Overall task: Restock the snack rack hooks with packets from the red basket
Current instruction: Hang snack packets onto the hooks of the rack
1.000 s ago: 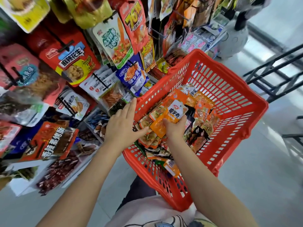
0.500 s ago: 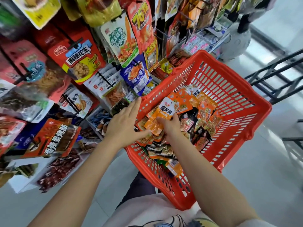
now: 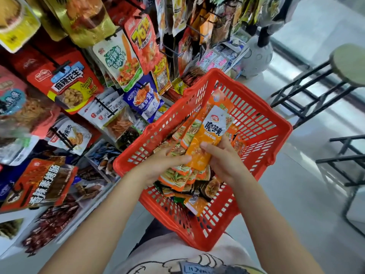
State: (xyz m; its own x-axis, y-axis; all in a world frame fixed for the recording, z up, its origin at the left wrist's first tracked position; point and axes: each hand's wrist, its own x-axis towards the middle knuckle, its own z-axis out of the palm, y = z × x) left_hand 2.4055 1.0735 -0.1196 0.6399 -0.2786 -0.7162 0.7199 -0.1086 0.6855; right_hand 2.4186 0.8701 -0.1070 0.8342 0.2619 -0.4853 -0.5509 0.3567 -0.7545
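A red plastic basket (image 3: 262,135) sits in front of me, holding several small snack packets. My right hand (image 3: 225,161) grips an orange and white packet (image 3: 205,141) by its lower half and holds it upright above the pile. My left hand (image 3: 164,165) holds a fan of several orange packets (image 3: 177,175) just to the left of it, thumb touching the raised packet's lower edge. The snack rack (image 3: 110,62) stands left of the basket, its black hooks loaded with hanging packets.
More loose packets (image 3: 197,202) lie in the basket's near end. A black-framed stool with a round green seat (image 3: 349,64) stands at the right, and further black frames (image 3: 345,161) below it. A grey round base (image 3: 254,58) stands behind the basket. Light floor lies at right.
Both hands have lifted from the pile. The right hand has raised the orange and white packet upright, and the left hand has gathered several packets. The view has moved closer to the basket.
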